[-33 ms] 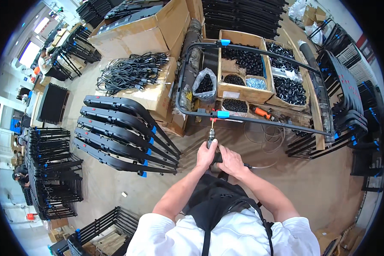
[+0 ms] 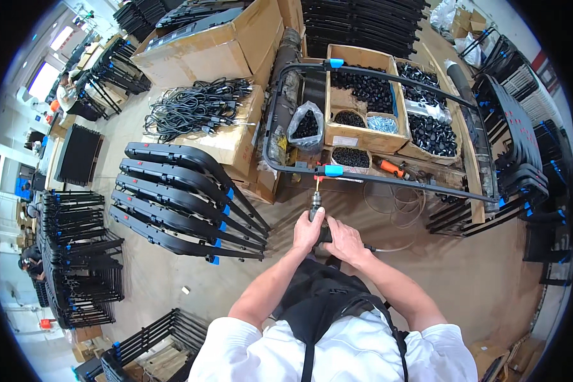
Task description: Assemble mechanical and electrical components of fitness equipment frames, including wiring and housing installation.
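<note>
Both hands grip a drill (image 2: pixel 316 199) in front of my body, its bit pointing away from me. My left hand (image 2: pixel 307 232) wraps round the drill's body just behind the chuck. My right hand (image 2: pixel 346 242) closes on its rear part, where a thin hose leads off to the right. The bit's tip meets the near bar of a black tubular frame (image 2: pixel 395 181), beside a small red part and below a blue clip (image 2: pixel 333 170). That frame lies across the workbench, with a second blue clip (image 2: pixel 335 63) on its far bar. My palms hide much of the drill.
Behind the near bar stand a wooden parts box (image 2: pixel 356 135), a bag of black parts (image 2: pixel 306 127) and an orange power tool (image 2: pixel 391 168). Curved black frames (image 2: pixel 172 202) stand at left, below cables (image 2: pixel 197 108) on a carton. A coiled hose (image 2: pixel 404 210) hangs at right.
</note>
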Demonstrator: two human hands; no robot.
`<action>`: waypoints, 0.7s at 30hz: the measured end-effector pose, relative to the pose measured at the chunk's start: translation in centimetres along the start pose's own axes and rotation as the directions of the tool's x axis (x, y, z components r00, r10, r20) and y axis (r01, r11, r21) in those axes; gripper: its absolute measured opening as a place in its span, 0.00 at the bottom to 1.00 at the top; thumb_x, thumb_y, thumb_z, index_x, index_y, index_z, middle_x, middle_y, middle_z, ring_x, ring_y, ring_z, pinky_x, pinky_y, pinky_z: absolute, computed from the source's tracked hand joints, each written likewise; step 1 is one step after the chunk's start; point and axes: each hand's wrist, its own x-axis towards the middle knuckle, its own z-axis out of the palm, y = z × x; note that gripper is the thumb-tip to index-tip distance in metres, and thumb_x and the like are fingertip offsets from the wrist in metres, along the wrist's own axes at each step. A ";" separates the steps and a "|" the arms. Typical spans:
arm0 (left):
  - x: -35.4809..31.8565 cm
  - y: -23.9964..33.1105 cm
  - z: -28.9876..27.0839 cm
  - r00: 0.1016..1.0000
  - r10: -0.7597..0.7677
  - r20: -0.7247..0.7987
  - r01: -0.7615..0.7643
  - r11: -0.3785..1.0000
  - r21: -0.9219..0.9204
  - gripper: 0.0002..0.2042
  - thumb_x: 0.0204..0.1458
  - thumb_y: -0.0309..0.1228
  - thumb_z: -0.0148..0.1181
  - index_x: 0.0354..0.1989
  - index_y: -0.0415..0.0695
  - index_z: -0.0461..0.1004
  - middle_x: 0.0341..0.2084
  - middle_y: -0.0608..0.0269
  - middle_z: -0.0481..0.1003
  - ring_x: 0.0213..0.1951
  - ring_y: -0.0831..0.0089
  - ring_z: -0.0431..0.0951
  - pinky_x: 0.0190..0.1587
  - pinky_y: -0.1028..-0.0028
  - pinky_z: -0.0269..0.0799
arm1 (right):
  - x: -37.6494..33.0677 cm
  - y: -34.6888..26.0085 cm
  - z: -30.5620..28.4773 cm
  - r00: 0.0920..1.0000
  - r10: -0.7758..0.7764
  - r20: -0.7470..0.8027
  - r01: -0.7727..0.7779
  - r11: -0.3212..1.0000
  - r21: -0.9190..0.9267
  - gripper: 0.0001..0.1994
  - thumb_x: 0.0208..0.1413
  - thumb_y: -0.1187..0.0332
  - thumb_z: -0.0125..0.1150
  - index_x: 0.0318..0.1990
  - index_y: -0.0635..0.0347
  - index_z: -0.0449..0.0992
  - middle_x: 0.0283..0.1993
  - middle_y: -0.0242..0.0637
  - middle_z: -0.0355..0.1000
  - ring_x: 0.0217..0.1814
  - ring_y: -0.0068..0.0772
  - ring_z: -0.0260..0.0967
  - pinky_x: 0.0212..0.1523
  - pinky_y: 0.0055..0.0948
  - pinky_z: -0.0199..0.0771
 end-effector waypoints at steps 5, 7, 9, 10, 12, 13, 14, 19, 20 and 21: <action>0.1 0.5 -1.0 0.999 0.016 0.048 -0.018 0.998 0.055 0.25 0.63 0.54 0.63 0.36 0.38 0.78 0.29 0.58 0.80 0.34 0.68 0.77 0.43 0.64 0.73 | 0.4 -0.3 0.8 0.996 0.080 0.044 -0.083 0.995 0.055 0.41 0.47 0.61 0.74 0.68 0.66 0.62 0.57 0.56 0.76 0.59 0.59 0.76 0.59 0.50 0.77; 0.4 0.2 -1.2 0.999 0.039 0.033 -0.042 0.996 0.076 0.26 0.63 0.55 0.62 0.35 0.38 0.77 0.29 0.56 0.79 0.34 0.67 0.77 0.43 0.63 0.73 | 0.3 -0.6 0.9 0.995 0.090 0.047 -0.093 0.994 0.065 0.42 0.47 0.62 0.74 0.68 0.66 0.61 0.58 0.57 0.76 0.60 0.59 0.75 0.60 0.50 0.77; 0.7 0.2 -1.3 0.998 0.053 0.036 -0.056 0.993 0.102 0.26 0.63 0.55 0.62 0.35 0.38 0.77 0.28 0.55 0.79 0.33 0.66 0.77 0.43 0.62 0.73 | 0.5 -0.7 0.9 0.994 0.101 0.051 -0.105 0.992 0.075 0.43 0.47 0.62 0.74 0.69 0.66 0.61 0.59 0.57 0.75 0.61 0.59 0.75 0.60 0.49 0.76; 0.7 0.2 -1.3 0.997 0.066 0.036 -0.070 0.990 0.125 0.27 0.63 0.55 0.62 0.35 0.38 0.77 0.28 0.54 0.79 0.33 0.65 0.77 0.43 0.62 0.74 | 0.5 -0.8 0.8 0.993 0.107 0.053 -0.111 0.991 0.074 0.43 0.47 0.62 0.74 0.69 0.67 0.60 0.60 0.58 0.75 0.61 0.59 0.75 0.61 0.49 0.76; 0.8 0.1 -1.2 0.997 0.062 0.040 -0.066 0.990 0.125 0.27 0.63 0.56 0.62 0.35 0.37 0.77 0.28 0.54 0.79 0.33 0.65 0.77 0.43 0.61 0.74 | 0.5 -0.9 0.7 0.991 0.119 0.058 -0.123 0.990 0.073 0.43 0.47 0.62 0.74 0.70 0.67 0.60 0.60 0.58 0.75 0.61 0.59 0.75 0.61 0.49 0.76; 0.8 0.2 -1.2 0.997 0.061 0.039 -0.065 0.990 0.124 0.27 0.63 0.56 0.62 0.35 0.37 0.77 0.28 0.53 0.79 0.34 0.64 0.78 0.43 0.61 0.74 | 0.5 -1.0 0.6 0.995 0.099 0.014 -0.100 0.993 0.065 0.42 0.46 0.63 0.75 0.68 0.68 0.61 0.57 0.57 0.76 0.59 0.58 0.76 0.59 0.49 0.77; 0.9 0.2 -1.2 0.997 0.058 0.045 -0.063 0.990 0.126 0.27 0.63 0.56 0.62 0.35 0.37 0.77 0.28 0.53 0.79 0.34 0.64 0.78 0.43 0.61 0.74 | 0.5 -1.1 0.6 0.996 0.078 -0.030 -0.076 0.996 0.055 0.41 0.46 0.64 0.76 0.67 0.69 0.62 0.54 0.56 0.77 0.57 0.57 0.78 0.56 0.48 0.79; 1.5 0.8 -0.9 0.999 0.010 0.045 -0.015 0.994 0.105 0.28 0.63 0.56 0.62 0.39 0.36 0.77 0.32 0.50 0.80 0.37 0.61 0.80 0.45 0.59 0.74 | 1.2 -0.6 0.5 0.996 0.093 0.007 -0.093 0.995 0.030 0.41 0.46 0.64 0.76 0.66 0.69 0.62 0.53 0.58 0.78 0.55 0.58 0.78 0.56 0.49 0.79; 1.4 1.0 -0.8 0.999 0.011 0.048 -0.016 0.994 0.106 0.28 0.63 0.56 0.62 0.39 0.36 0.77 0.32 0.50 0.80 0.37 0.61 0.80 0.45 0.59 0.74 | 1.2 -0.6 0.3 0.993 0.112 0.033 -0.113 0.993 0.033 0.42 0.45 0.64 0.76 0.67 0.69 0.61 0.52 0.59 0.78 0.54 0.59 0.78 0.55 0.50 0.79; 1.3 1.2 -0.8 0.999 0.013 0.053 -0.018 0.994 0.104 0.28 0.63 0.56 0.62 0.40 0.36 0.77 0.32 0.50 0.81 0.38 0.60 0.80 0.45 0.59 0.74 | 1.1 -0.5 0.4 0.993 0.115 0.031 -0.116 0.993 0.033 0.42 0.45 0.64 0.76 0.67 0.69 0.61 0.52 0.59 0.78 0.54 0.59 0.78 0.55 0.50 0.79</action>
